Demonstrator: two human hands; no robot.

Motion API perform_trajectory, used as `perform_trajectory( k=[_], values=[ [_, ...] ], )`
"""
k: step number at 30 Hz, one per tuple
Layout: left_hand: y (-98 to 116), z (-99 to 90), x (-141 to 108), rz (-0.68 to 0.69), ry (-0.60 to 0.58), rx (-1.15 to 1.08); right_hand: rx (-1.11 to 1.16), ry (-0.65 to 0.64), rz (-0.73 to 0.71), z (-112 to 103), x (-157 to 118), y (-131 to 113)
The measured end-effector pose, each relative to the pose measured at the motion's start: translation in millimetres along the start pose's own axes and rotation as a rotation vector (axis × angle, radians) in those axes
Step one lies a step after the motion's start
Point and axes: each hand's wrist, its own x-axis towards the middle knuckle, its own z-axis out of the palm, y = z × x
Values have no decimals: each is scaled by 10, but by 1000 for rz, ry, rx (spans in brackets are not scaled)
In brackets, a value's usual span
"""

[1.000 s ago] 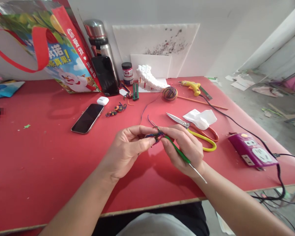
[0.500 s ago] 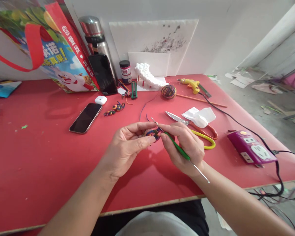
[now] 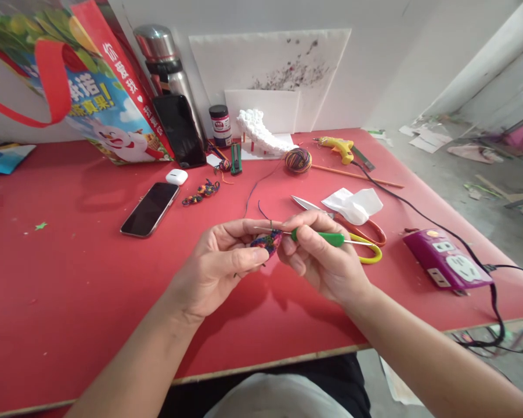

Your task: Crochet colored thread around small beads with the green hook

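Note:
Pinched in my left hand is a small multicoloured crochet piece. My right hand grips the green handle of a crochet hook, which lies nearly level, its metal tip at the top edge of the piece. A thin strand of yarn runs from my left fingers up to a multicoloured yarn ball. Scissors with orange and yellow handles lie partly behind my right hand. Another crocheted strip rests farther back to the left.
On the red table are a phone, a white case, crumpled tissue, a yellow glue gun and a purple power socket. A bag, a steel flask and an upright phone stand behind.
The hook has swung from a steep slant to nearly level. My right hand has turned with it, and the crochet piece has tilted and shifted slightly left in my left fingers.

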Motion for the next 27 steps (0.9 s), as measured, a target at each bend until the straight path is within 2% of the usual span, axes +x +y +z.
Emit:
perform_trajectory(
  k=[6,13,22,27],
  values=[
    [22,9,-20,-8,-58,46,76,-59,108,-59,10,-77],
    [52,23,-57,-53,-124,78,63,-198,130,-169,16,-188],
    [45,-4,-58,-77,-107,99,-69,-264,27,-247,60,-263],
    [32,-7,-54,-74,-93,118,-102,-240,-3,-222,45,-283]
  ],
)
